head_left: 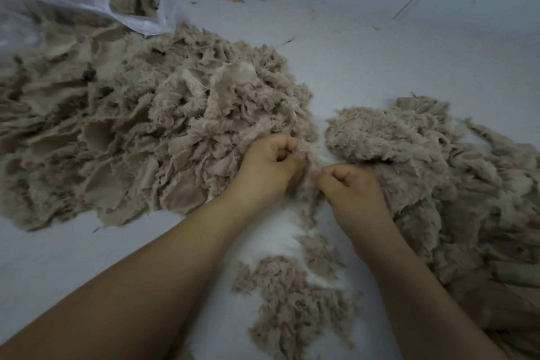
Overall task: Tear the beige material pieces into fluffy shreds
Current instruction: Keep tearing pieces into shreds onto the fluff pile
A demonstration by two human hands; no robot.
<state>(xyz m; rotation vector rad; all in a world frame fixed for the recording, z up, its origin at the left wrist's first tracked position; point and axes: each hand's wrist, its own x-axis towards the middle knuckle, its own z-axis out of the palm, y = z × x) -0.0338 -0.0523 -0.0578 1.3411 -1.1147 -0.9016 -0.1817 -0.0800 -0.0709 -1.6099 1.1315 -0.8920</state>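
Both the left hand (270, 165) and right hand (352, 188) pinch one beige scrap (310, 165) between the two heaps on the pale floor (380, 52) — light, soft, probably fraying easily — best gripped close beside the tear.

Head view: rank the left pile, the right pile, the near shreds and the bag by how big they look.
1. Left pile
2. Right pile, partly cut off at the frame edge
3. Bag, also cut off, so unsure
4. Near shreds
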